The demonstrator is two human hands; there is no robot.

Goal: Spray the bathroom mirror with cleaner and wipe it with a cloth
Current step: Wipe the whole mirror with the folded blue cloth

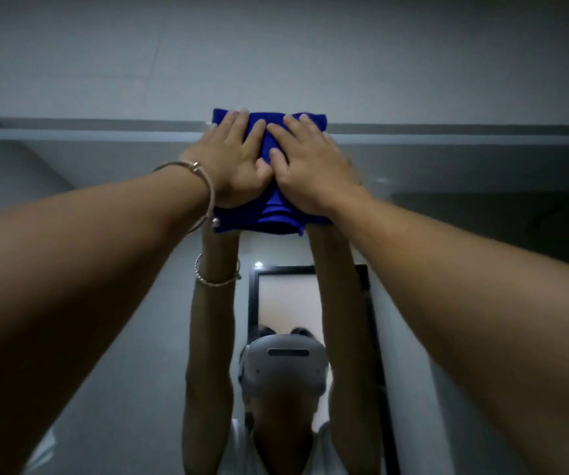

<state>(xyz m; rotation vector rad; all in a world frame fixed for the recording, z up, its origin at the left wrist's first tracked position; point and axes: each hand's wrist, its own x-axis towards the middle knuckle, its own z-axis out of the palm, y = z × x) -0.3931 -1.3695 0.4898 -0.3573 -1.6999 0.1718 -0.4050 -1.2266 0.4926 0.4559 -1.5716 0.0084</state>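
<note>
A blue cloth (259, 132) lies flat against the top edge of the bathroom mirror (104, 303). My left hand (231, 159) and my right hand (307, 162) press it side by side with straight fingers, thumbs touching in the middle. The cloth's upper edge reaches just past the mirror's top rim, and its lower part shows under my wrists. A thin bracelet (204, 197) hangs on my left wrist. No spray bottle is in view.
The mirror reflects my raised arms, a person wearing a grey headset (285, 368) and a dark-framed doorway (310, 296) behind. A plain grey wall (276, 56) rises above the mirror's rim (447, 132).
</note>
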